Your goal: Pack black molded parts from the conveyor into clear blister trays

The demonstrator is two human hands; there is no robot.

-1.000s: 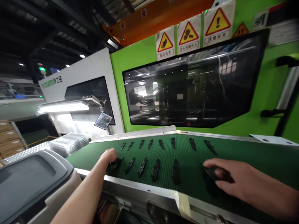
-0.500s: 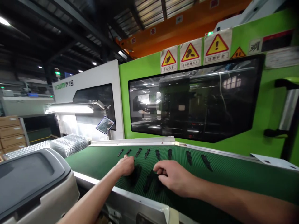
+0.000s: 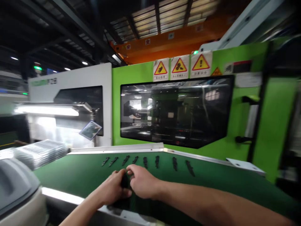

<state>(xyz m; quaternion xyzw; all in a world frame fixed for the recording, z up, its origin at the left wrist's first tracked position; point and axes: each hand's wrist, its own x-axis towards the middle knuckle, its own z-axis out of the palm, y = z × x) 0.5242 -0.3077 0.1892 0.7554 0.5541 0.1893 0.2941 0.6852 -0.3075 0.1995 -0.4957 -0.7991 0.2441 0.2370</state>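
Both my hands meet near the front edge of a green conveyor belt (image 3: pixel 77 174). My left hand (image 3: pixel 112 189) and my right hand (image 3: pixel 140 183) are closed together around a bunch of small black plastic parts (image 3: pixel 124 182), which show as a dark patch between the fingers. A row of several more black parts (image 3: pixel 145 161) lies across the belt farther back, untouched.
A green and white moulding machine (image 3: pixel 178 110) with a dark window and yellow warning signs stands behind the belt. A stack of clear plastic trays (image 3: pixel 39 152) lies at the left under a lit lamp. A grey-topped bin (image 3: pixel 14 185) is at the lower left.
My hands swept the front row of black parts together and now meet in the middle. The view has tilted up and shifted right, with some blur.
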